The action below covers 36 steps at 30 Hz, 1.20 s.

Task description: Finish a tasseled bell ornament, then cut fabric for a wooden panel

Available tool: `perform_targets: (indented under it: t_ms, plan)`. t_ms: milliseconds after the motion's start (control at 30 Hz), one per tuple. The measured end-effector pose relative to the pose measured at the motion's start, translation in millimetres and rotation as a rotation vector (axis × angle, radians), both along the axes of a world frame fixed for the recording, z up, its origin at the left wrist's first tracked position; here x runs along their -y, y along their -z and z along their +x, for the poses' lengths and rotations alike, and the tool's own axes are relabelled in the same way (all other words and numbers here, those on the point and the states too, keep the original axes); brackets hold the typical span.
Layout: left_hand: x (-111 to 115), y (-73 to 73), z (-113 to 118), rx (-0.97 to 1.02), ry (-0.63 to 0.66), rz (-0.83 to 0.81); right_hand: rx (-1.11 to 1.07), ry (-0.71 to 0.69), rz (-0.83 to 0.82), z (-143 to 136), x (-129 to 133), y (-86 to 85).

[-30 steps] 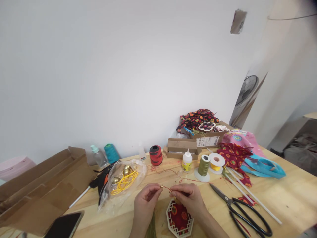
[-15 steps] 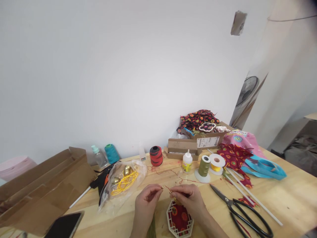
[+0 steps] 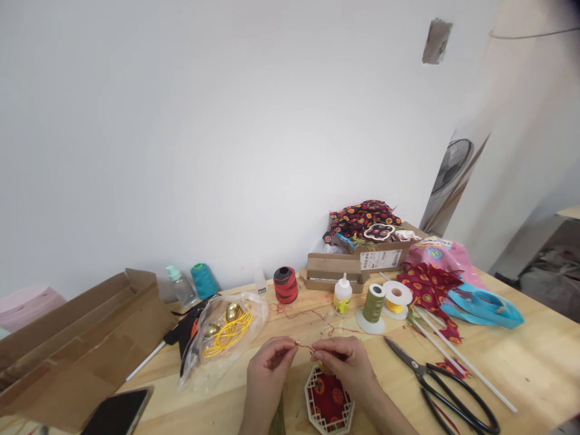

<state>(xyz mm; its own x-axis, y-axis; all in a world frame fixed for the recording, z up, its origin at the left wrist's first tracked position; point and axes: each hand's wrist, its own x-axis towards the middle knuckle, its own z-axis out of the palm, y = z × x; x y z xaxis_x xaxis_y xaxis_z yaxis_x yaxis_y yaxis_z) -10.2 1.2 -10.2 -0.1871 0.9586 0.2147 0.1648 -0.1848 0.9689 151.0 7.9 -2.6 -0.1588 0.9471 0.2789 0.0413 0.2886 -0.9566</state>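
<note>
Red thread point(image 3: 307, 347) makes a short line from my left grip point(image 3: 270, 360) to my right grip point(image 3: 345, 360). My left grip pinches a tiny gold bead point(image 3: 297, 343) with finger and thumb, and my right grip pinches the thread. Both are up over the wood bench point(image 3: 512, 356), near its front.

The frame point(image 3: 309, 396) is just below my right grip. It is white, has 8 sides, and has red cloth with round flowers inside. I cannot tell if my right grip touches it. Green strings point(image 3: 278, 418) lie beside my left wrist.

Big black scissors point(image 3: 425, 368) lie open to the right. To the left is a clear bag point(image 3: 258, 305) with 2 gold balls point(image 3: 232, 312) and yellow cord point(image 3: 229, 338) in it. A phone point(image 3: 118, 414) lies by the long brown box point(image 3: 97, 362). Farther back stand a red and black spool point(image 3: 286, 289), a glue bottle point(image 3: 342, 299) and a green spool point(image 3: 374, 305).
</note>
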Motion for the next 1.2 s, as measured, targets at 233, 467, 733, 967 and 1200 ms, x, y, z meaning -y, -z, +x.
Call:
perform_targets:
  t_ms: [233, 467, 733, 967, 1200]
  plan:
    - [-3.0, 10.4, -3.5, -0.014, 0.018, 0.044, -0.002, 0.028, -0.012, -0.7, -1.3, 1.1]
    - [-0.9, 11.5, -5.4, -0.016, -0.012, 0.039, -0.004, 0.020, -0.012, 0.4, -1.3, 2.3]
    - [-2.7, 17.5, -7.7, -0.040, -0.027, 0.060, -0.019, 0.012, -0.013, 0.2, -0.9, 1.8]
    - [1.2, 10.7, -8.4, -0.063, -0.005, 0.067, -0.050, 0.016, -0.045, 0.1, -0.6, -3.0]
    - [2.9, 8.5, -9.2, 0.038, -0.061, 0.044, -0.160, 0.057, -0.152, -1.1, -2.7, 3.1]
